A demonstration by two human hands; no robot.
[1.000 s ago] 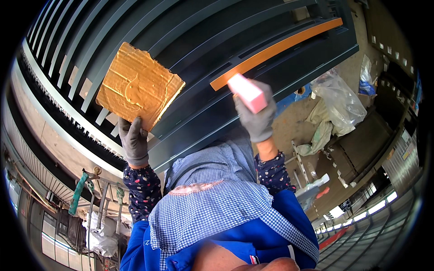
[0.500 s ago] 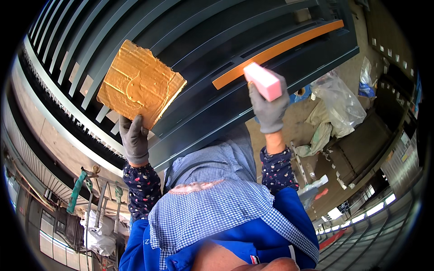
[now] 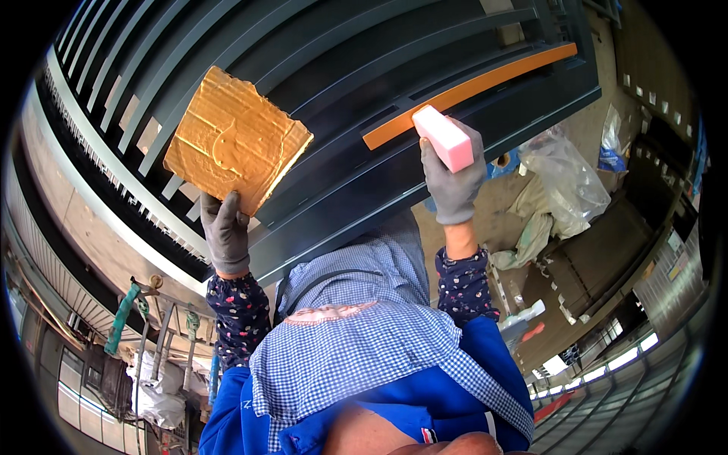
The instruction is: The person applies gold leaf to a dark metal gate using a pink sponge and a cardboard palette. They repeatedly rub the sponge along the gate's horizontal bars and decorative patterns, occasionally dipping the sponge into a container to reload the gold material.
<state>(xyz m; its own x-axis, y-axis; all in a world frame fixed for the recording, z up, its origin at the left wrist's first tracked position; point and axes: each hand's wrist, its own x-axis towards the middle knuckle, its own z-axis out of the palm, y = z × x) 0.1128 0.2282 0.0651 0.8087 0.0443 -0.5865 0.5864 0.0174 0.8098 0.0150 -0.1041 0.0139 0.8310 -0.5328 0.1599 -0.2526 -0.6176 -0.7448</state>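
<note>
My left hand (image 3: 226, 231), in a grey glove, grips the lower corner of a ragged piece of cardboard (image 3: 235, 144) smeared with gold-coloured paint. The cardboard is held above dark metal slats. In my gloved right hand (image 3: 457, 178) is a pink sponge block (image 3: 444, 139), its fingers wrapped round the far side. The sponge's upper end is at the lower edge of an orange-gold strip (image 3: 470, 93) on the dark metal frame (image 3: 364, 176); whether they touch I cannot tell.
Dark slats (image 3: 318, 47) run across the far side. At the right, clear plastic sheeting (image 3: 565, 178) and pale cloth (image 3: 527, 239) lie on the floor. A metal rack (image 3: 163, 341) with white bags (image 3: 161, 394) stands at lower left. A pale rail (image 3: 125, 205) passes on the left.
The view has shifted slightly, so the frame and strip sit a little differently. My right hand and the sponge have moved slightly toward the near side; the cardboard stays in my left hand.
</note>
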